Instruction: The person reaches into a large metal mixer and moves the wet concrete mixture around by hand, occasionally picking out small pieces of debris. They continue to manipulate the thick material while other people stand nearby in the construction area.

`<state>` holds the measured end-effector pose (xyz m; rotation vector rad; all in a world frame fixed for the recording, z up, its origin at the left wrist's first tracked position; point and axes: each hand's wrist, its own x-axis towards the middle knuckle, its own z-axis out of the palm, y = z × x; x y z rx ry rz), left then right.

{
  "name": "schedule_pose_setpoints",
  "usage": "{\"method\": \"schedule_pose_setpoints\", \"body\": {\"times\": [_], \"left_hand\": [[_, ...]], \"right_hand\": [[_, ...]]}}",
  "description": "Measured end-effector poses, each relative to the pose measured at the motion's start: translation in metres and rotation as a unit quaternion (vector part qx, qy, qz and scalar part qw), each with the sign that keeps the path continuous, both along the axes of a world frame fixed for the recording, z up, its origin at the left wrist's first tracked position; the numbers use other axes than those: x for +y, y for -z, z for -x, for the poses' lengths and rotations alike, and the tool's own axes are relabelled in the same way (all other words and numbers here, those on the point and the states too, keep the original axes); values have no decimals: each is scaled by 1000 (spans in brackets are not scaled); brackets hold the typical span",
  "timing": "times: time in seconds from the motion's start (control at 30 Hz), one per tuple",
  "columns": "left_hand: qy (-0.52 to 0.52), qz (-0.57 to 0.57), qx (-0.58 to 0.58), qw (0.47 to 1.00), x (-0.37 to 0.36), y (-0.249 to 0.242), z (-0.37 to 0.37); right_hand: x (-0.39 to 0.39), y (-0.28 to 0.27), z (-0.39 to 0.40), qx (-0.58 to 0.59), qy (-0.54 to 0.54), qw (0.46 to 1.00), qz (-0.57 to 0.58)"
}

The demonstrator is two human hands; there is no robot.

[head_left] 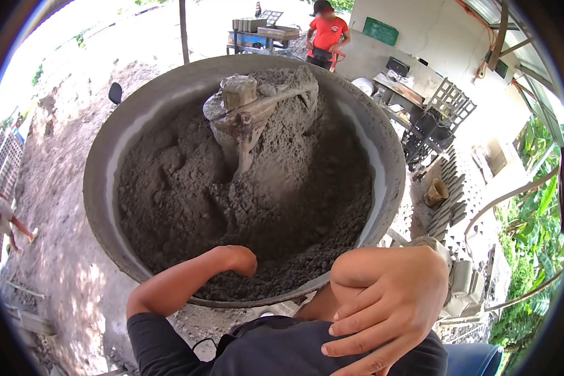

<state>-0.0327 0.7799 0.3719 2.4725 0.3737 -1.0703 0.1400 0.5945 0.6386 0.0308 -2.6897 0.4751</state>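
Observation:
A big round mixer pan (100, 182) holds a heap of grey, crumbly cement mix (276, 219). In its middle stands a caked mixer hub (238, 94) with blades, partly buried in the mix. My left hand (239, 259) is bent over the near rim of the pan, just above the mix; its fingers are hidden from view. Close to the camera, in front of my dark shirt (282, 351), my right hand (388, 304) hangs with its fingers stretched and apart, holding nothing.
Behind the pan stands a person in a red shirt (329, 34), near a work table (266, 37). At the right are a metal rack (448, 109), a bucket (436, 192) and rows of blocks (448, 216). Another person (3, 210) is at the left edge.

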Motion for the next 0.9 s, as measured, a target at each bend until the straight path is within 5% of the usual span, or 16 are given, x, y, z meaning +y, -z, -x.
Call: {"method": "schedule_pose_setpoints", "body": {"times": [0.9], "left_hand": [[1, 9, -14, 1000, 0, -5, 1]], "right_hand": [[-3, -1, 0, -30, 56, 997, -50]]}}
